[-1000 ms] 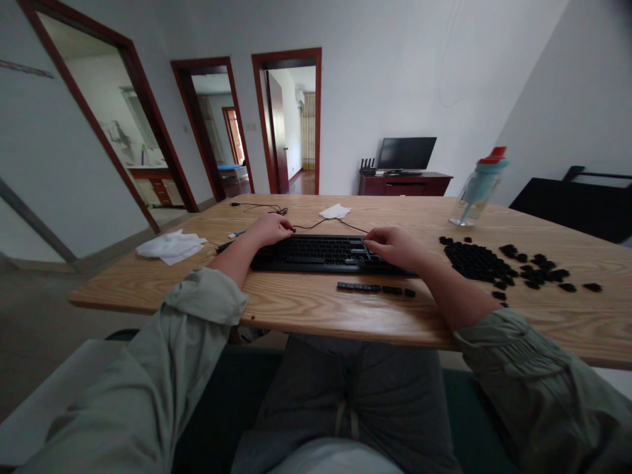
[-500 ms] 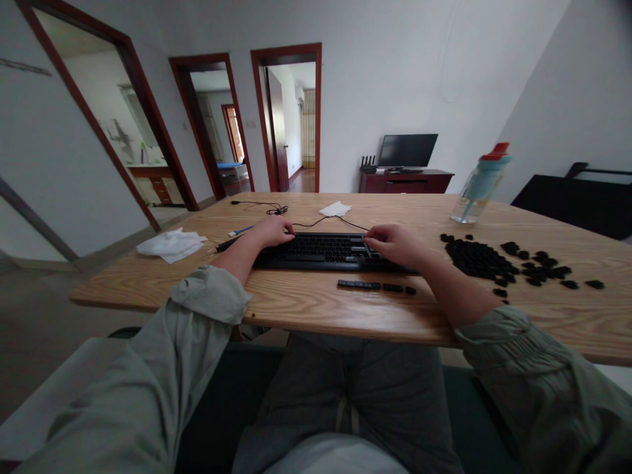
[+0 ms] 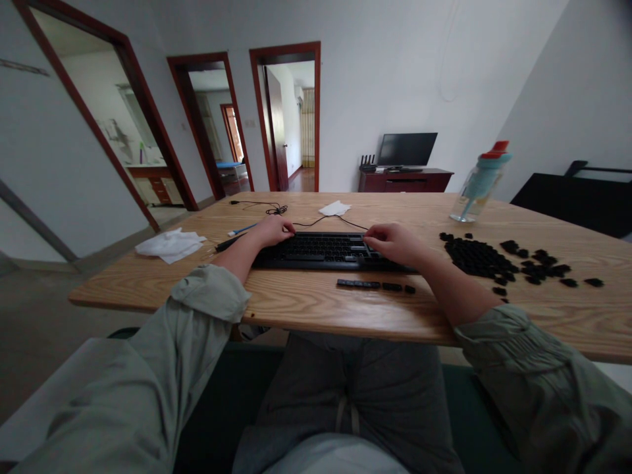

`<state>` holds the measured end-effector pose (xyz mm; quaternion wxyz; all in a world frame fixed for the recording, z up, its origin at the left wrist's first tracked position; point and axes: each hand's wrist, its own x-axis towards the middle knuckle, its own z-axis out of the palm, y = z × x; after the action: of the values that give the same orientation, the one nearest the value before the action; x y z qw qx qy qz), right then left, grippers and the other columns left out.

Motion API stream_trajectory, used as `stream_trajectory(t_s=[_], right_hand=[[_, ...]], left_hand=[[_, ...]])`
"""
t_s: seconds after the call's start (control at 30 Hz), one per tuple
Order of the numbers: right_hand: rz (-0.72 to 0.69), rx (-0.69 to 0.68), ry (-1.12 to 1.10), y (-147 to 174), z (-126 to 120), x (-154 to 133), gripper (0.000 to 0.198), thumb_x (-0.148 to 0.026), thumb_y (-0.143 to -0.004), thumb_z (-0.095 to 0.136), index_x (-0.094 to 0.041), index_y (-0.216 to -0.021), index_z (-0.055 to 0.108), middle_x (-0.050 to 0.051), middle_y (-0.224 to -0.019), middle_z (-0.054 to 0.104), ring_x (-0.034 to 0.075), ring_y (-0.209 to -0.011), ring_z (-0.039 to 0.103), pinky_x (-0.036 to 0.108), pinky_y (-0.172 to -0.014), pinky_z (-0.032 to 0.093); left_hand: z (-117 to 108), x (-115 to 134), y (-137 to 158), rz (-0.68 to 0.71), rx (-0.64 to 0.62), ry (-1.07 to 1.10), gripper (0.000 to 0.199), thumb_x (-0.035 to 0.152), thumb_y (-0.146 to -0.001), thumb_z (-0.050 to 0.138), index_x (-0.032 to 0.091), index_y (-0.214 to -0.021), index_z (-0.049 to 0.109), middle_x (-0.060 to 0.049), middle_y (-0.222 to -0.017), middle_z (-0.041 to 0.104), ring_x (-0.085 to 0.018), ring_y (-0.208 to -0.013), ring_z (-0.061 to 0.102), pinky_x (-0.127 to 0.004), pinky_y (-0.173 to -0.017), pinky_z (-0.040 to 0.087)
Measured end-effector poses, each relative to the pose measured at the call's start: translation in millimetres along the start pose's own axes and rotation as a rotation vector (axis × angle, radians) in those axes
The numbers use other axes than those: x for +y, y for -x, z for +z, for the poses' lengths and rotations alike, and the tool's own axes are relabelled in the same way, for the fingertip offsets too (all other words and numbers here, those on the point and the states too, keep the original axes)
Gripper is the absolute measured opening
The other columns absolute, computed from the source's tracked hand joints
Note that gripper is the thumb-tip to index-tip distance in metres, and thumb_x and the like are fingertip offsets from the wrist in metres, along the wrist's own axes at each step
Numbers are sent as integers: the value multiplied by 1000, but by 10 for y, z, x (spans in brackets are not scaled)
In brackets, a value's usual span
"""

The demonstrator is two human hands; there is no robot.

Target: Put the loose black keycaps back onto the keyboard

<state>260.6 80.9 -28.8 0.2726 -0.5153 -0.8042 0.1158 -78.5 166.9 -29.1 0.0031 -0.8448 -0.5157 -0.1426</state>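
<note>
A black keyboard (image 3: 316, 253) lies flat on the wooden table in front of me. At its upper left end, my left hand (image 3: 274, 230) is closed on the edge with fingers curled. My right hand (image 3: 392, 242) is over the right part, thumb and fingers pinched together at the keys. Whatever is in that pinch is too small to make out. Several loose black keycaps (image 3: 359, 284) form a row just below the keyboard. A large cluster of dark keycaps (image 3: 476, 258) lies to the right of my right forearm, with smaller groups beyond it.
Crumpled white tissue (image 3: 170, 245) lies at the table's left, another tissue (image 3: 336, 209) behind the keyboard. A coiled black cable (image 3: 277, 209) and a blue-and-white tool (image 3: 241, 230) are near my left hand. A clear bottle (image 3: 476, 187) with a red cap stands at the back right.
</note>
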Motion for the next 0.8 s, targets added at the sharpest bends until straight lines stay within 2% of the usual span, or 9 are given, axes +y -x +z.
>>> stream_trajectory(t_s=[0.47,0.63,0.8], right_hand=[[-20,1,0,0,16,28,26,-36,-89,53,-16,-86,69,6,-75,69,16,-64,55,28,-58,39],[-11,-3,2,-4,11,38,26,-35,-90,53,-16,-88,70,7,-79,70,16,-66,57,28,-60,40],[-9,5,8,1,9,31,24,-34,-89,53,-16,-87,69,6,-78,70,16,-65,56,28,-59,39]], left_hand=[[35,-6,-10,-9,20,1,23,26,-83,65,19,-99,80,-6,-91,79,-18,-81,69,-26,-78,51],[17,-75,26,5,-46,-9,30,22,-83,61,20,-109,77,-5,-101,78,-18,-87,70,-25,-83,51],[47,-106,62,14,-10,0,36,17,-82,58,20,-112,76,-5,-106,77,-19,-91,70,-26,-86,51]])
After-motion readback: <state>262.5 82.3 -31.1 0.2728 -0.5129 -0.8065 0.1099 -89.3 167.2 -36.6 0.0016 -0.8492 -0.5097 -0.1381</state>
